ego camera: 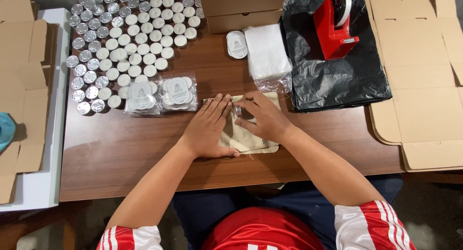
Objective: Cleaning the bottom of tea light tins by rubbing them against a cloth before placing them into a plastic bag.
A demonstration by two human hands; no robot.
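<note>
A small beige cloth pouch (pixel 251 143) lies flat on the brown wooden table (pixel 120 153). My left hand (pixel 208 129) presses flat on its left half, fingers spread. My right hand (pixel 263 118) rests on its right half, fingers curled around a small metal-cupped tealight (pixel 245 113) at the pouch's upper middle. Just left of my hands lie two clear plastic packets of tealights (pixel 161 94) with round labels.
Several loose white and silver tealights (pixel 120 42) cover the table's back left. A stack of clear bags (pixel 266 52), a round label stack (pixel 237 44), cardboard boxes (pixel 243 8), a black plastic bag (pixel 337 71) with a red tape dispenser (pixel 333 28), and flat cardboard (pixel 424 76) sit around.
</note>
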